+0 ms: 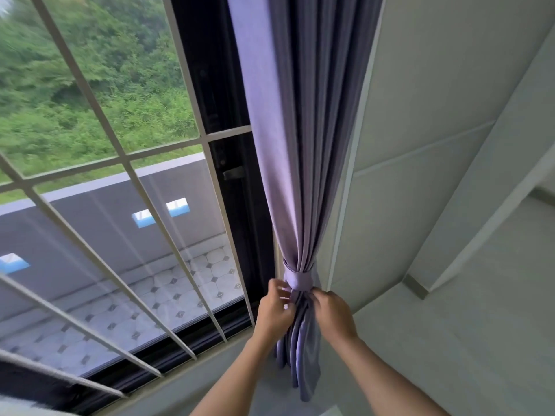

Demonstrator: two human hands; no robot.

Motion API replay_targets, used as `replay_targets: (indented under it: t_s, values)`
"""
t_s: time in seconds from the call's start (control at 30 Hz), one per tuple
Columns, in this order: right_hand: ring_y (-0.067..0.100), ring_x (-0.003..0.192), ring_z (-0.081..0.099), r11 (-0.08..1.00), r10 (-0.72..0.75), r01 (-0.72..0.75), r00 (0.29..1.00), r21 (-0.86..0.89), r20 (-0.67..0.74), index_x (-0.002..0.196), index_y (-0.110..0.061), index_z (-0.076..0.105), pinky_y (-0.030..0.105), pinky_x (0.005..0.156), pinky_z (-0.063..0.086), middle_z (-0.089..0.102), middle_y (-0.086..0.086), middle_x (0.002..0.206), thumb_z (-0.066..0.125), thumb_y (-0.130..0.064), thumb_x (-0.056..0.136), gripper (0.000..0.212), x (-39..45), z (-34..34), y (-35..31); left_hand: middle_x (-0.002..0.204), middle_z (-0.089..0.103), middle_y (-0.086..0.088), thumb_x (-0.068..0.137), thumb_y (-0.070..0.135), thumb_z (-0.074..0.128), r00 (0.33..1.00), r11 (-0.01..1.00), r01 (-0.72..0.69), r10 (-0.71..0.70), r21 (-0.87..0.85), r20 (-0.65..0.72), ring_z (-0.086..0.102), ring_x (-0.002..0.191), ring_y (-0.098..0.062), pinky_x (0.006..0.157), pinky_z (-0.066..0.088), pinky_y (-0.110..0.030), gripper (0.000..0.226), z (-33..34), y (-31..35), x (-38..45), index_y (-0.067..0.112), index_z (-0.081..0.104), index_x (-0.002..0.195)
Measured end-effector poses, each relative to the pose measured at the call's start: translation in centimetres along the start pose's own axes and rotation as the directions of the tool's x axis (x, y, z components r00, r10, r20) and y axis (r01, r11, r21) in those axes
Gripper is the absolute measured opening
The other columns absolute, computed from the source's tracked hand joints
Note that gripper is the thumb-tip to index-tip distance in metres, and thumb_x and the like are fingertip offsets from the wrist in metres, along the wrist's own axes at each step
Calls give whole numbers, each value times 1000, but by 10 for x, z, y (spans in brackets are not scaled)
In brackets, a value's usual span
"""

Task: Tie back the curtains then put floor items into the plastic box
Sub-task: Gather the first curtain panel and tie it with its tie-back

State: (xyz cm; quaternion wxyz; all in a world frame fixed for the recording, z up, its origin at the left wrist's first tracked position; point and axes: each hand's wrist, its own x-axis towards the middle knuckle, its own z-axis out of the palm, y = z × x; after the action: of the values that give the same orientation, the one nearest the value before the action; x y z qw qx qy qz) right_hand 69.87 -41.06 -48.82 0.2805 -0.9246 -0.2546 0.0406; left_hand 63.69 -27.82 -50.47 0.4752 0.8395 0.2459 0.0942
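A lilac curtain (pixel 303 145) hangs gathered beside the window's right edge. A matching fabric tie-back band (pixel 295 279) wraps round it low down. My left hand (pixel 274 310) is at the band's left side, its fingers curled and blurred against the fabric just below the band. On the band's right side, my right hand (pixel 332 315) pinches the cloth with its fingertips. The curtain's loose lower end (pixel 303 364) hangs between my forearms. No plastic box or floor items are in view.
A window with white metal bars (pixel 120 163) fills the left. Its dark frame (pixel 228 163) stands just left of the curtain. The white sill (pixel 186 382) runs below. A white wall (pixel 420 175) with a corner ledge lies to the right.
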Motion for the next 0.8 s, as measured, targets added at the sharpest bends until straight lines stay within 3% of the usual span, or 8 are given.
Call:
replay_targets:
  t_s: [0.1,0.17,0.23,0.33,0.4,0.5,0.63,0.8]
  values:
    - [34,82,60,1000,7,-7,1000,24,19,95,-12,64,35,63,37,67,14,84,44,-21,99,22,-2,-5,0,123,56,15,81,23,61,998,998,62,-62,3,11,65,95,-9,83,54,-34,54,-5,-7,2,28,40,130]
    - [35,83,60,999,24,-25,999,30,33,95,-11,64,37,64,40,67,15,84,44,-21,99,23,-2,-8,0,129,45,18,81,18,57,998,996,35,-38,79,47,60,106,-11,89,52,-30,62,-6,-6,7,30,39,140]
    - [33,90,60,999,48,-48,999,18,22,95,-11,65,37,68,44,67,14,88,45,-20,99,23,-2,-8,-2,110,55,17,82,14,53,996,990,-20,7,137,94,57,92,-9,73,47,-20,48,-7,1,11,31,52,127]
    - [22,110,53,999,-1,2,1000,36,-28,99,-12,67,35,81,48,67,5,103,45,-20,97,24,-6,-6,-8,61,51,10,84,13,50,998,985,-35,25,168,63,40,60,-18,50,30,-22,8,-5,14,15,19,54,80]
    - [3,106,53,982,64,-56,997,179,-39,99,-23,66,28,80,47,65,-13,104,43,-24,97,23,-13,-7,-13,51,43,6,84,7,48,998,981,-48,42,190,37,32,59,-21,48,24,-25,25,-2,18,16,17,42,62]
    - [-3,84,60,931,210,-218,976,294,57,85,-39,57,15,63,40,62,-25,83,38,-32,99,25,-17,-8,-13,50,42,-1,80,7,48,996,963,-88,78,254,52,24,63,-23,49,21,-31,33,-2,25,16,20,33,54]
    - [34,87,61,962,195,-216,972,168,130,100,-15,53,32,66,39,66,9,90,38,-32,99,23,-11,-20,-20,61,52,-19,78,7,47,993,948,-100,73,303,96,22,65,-24,52,23,-31,32,-7,23,23,18,30,53]
    - [34,85,60,958,241,-260,959,120,149,109,-16,49,32,65,36,62,8,84,32,-34,101,25,-10,-9,-31,66,60,-17,80,11,46,987,945,-141,111,293,118,41,72,-42,53,26,-31,21,-20,12,23,14,41,60]
